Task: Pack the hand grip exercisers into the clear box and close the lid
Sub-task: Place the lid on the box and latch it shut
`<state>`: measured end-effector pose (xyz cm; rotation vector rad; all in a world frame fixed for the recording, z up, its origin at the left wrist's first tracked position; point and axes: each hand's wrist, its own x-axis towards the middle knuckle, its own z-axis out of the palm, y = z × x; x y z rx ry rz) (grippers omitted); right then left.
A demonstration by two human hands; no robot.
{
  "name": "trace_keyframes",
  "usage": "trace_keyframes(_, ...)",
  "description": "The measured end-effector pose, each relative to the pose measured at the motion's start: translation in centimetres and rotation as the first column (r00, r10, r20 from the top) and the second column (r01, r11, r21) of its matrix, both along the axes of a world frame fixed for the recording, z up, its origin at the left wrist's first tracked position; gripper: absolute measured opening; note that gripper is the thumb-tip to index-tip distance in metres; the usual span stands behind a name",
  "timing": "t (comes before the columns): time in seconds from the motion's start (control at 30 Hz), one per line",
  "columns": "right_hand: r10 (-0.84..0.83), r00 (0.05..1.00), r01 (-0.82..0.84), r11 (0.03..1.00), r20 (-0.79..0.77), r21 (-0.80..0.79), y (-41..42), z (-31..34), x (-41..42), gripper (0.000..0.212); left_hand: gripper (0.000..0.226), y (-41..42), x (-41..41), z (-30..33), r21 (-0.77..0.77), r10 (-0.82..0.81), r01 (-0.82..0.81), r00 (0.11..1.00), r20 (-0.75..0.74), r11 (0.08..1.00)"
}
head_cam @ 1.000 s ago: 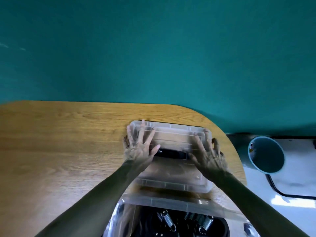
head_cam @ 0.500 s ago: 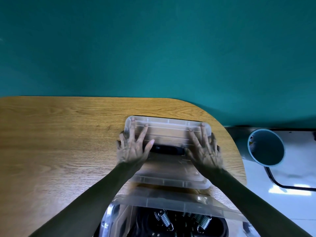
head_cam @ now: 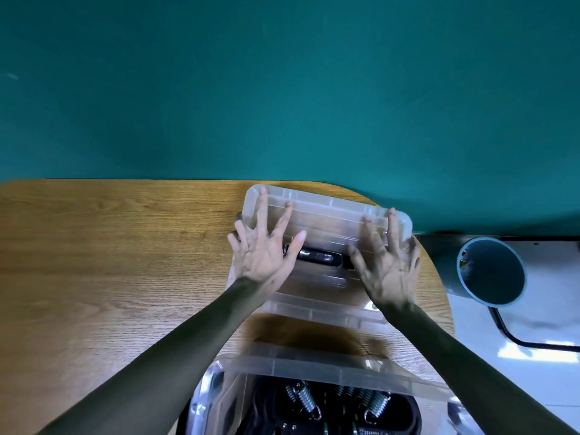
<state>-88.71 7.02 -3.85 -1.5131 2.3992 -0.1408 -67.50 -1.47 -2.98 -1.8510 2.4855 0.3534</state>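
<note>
Your left hand (head_cam: 262,255) and right hand (head_cam: 387,271), fingers spread flat, have slid the clear plastic lid (head_cam: 326,221) farther across the wooden desk (head_cam: 110,246); the spring-handled exercisers (head_cam: 339,403) wait uncovered.

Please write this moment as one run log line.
left hand: flat on lid | right hand: flat on lid | step: pressing shut

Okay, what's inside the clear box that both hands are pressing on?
Through the lid of the clear box a dark handle-like shape shows between the left hand and right hand. Both hands cover the rest, so the count is unclear.
</note>
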Motion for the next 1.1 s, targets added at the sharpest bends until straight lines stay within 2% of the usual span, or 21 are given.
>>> trace_keyframes(0.2, -0.115, 0.993, 0.112, 0.977, -0.008, -0.184, -1.7, 2.2, -0.7, 0.063, 0.068, -1.0, -1.5, 2.9, -0.061, 0.035, -0.039, 0.997, -0.064, 0.997)
trace_keyframes(0.5, -0.163, 0.985, 0.137, 0.937, -0.053, -0.321, -2.3, 7.6, -0.5, 0.058, 0.064, -1.8, -1.9, 8.8, -0.192, 0.046, -0.067, 0.993, -0.111, 0.979)
trace_keyframes(0.73, -0.229, 0.972, 0.181, 0.868, -0.05, -0.463, -1.3, 14.0, 0.3, 0.051, 0.062, -1.1, -1.4, 15.4, -0.299, 0.022, -0.072, 0.986, -0.166, 0.952)
trace_keyframes(1.1, -0.21, 0.96, 0.091, 0.859, -0.186, -0.504, 7.4, 18.5, 4.2, 0.049, 0.062, 8.7, 3.5, 19.0, -0.285, 0.042, -0.11, 0.972, -0.233, 0.952)
